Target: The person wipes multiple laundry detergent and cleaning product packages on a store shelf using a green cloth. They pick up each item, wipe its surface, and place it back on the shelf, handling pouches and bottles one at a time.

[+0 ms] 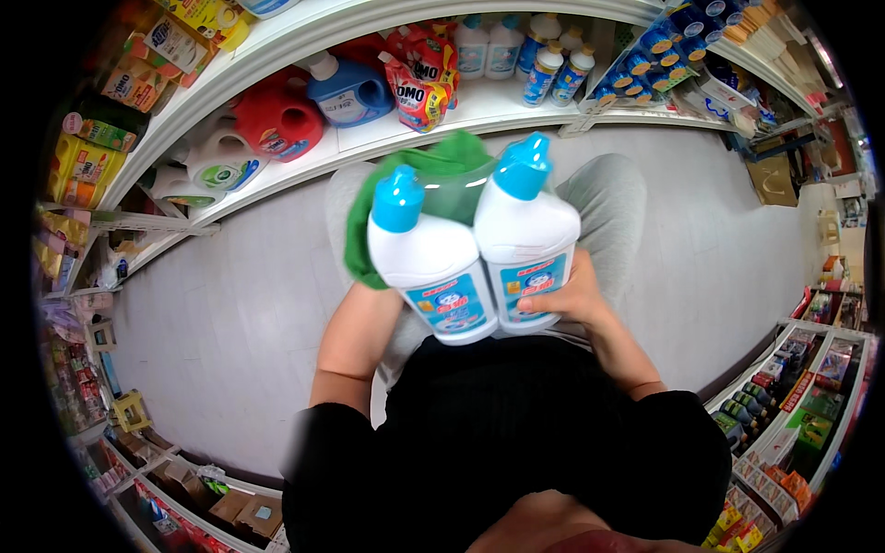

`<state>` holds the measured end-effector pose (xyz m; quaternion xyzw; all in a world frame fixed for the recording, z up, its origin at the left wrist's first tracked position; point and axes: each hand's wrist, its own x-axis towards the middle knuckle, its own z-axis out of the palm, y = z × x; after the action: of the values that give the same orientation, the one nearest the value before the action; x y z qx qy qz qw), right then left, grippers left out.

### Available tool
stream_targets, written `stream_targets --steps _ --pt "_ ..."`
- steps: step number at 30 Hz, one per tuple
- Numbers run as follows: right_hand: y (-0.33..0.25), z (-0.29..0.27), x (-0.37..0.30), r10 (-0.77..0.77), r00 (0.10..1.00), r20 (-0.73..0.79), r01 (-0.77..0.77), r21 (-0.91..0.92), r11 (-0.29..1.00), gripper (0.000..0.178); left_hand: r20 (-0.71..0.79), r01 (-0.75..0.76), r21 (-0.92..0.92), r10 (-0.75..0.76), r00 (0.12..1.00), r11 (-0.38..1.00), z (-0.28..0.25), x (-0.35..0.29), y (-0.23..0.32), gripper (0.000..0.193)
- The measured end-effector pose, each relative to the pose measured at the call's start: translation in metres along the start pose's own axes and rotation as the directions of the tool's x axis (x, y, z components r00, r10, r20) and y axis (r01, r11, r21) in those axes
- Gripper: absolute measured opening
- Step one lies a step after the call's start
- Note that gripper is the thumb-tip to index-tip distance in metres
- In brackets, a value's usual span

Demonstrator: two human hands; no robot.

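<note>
Two white toilet cleaner bottles with blue caps and blue labels, a left bottle (pixel 429 253) and a right bottle (pixel 525 230), are held side by side over my lap. A clear plastic piece (pixel 454 195) spans between their necks. My right hand (pixel 573 297) is closed around the right bottle's lower side, thumb across its label. A green cloth (pixel 361 241) lies behind and left of the bottles. My left forearm (pixel 357 336) reaches up to the left bottle and the cloth; cloth and bottle hide that hand's fingers.
Ahead, a white shelf (pixel 355 138) carries red and blue detergent jugs (pixel 350 92), red pouches (pixel 422 92) and several spray cans and bottles. Grey floor (pixel 221 313) surrounds my legs. More stocked shelves (pixel 793 405) stand right and behind; a yellow stool (pixel 132 411) is at left.
</note>
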<state>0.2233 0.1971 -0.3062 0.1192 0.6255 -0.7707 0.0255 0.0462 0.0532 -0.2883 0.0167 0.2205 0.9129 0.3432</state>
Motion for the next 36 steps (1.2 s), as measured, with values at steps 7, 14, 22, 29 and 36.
stream_targets --steps 7,14,22,29,36 --pt "-0.01 -0.016 0.005 -0.013 0.982 -0.186 0.016 0.015 1.0 0.045 -0.167 0.082 0.511 0.006 0.986 0.856 -0.022 -0.04 0.019 0.05" --pt "-0.017 0.001 0.005 -0.215 0.964 -0.156 0.17 -0.261 0.95 0.047 0.147 -0.374 0.777 0.431 0.89 0.507 0.022 -0.032 0.008 0.033" --pt "-0.013 0.013 0.005 -0.267 0.938 -0.219 0.173 -0.369 0.913 0.048 0.628 -0.629 0.745 0.552 0.548 -0.223 0.046 -0.017 -0.01 0.05" --pt "0.008 0.013 0.011 -0.441 0.885 -0.149 0.341 -0.437 0.832 0.047 0.878 -0.713 0.459 0.15 0.454 -0.531 0.062 -0.038 -0.037 0.036" --pt "0.02 0.019 0.015 -0.618 0.773 -0.144 0.483 -0.497 0.721 0.048 0.782 -0.578 0.459 -0.001 0.623 -0.674 0.089 -0.041 -0.047 0.037"
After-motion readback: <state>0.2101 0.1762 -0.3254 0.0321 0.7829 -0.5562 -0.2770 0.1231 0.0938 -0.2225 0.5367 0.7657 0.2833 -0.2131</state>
